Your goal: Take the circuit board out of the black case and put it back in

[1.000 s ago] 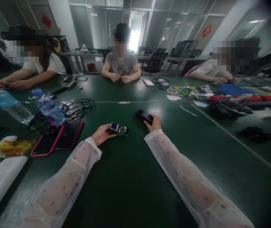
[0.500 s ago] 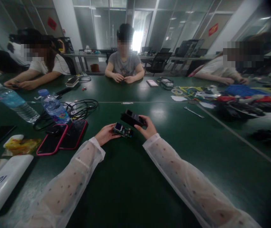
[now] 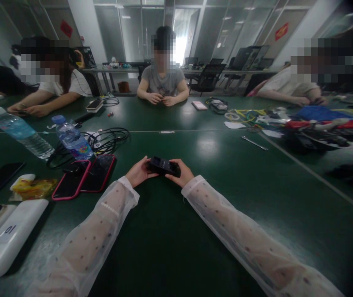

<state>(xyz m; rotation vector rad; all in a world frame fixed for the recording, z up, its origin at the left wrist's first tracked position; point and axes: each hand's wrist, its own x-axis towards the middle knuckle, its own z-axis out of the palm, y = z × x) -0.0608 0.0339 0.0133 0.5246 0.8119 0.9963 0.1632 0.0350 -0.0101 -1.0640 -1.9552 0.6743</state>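
A black plastic casing [image 3: 164, 166] with a window-like recess and small openings is held above the middle of the green table [image 3: 164, 239]. My left hand [image 3: 138, 172] grips its left end, with the thumb up at the edge and the fingers underneath. Around the right end close the fingers of my right hand [image 3: 182, 174]. The circuit board with a small screen, seen a moment ago in my left hand, is now hidden beneath the casing. Whether it is fully seated inside, I cannot tell.
Left of my hands lie two pink-edged phones [image 3: 97, 173], coiled black cables [image 3: 114, 138], water bottles [image 3: 73, 138] and a white power bank [image 3: 12, 237]. A wrench [image 3: 254, 143] and a cable pile lie to the right. Co-workers [image 3: 163, 84] sit across the table.
My right hand has brought the casing down and left onto the circuit board in my left hand. The board has gone from sight, and both hands now meet at the casing.
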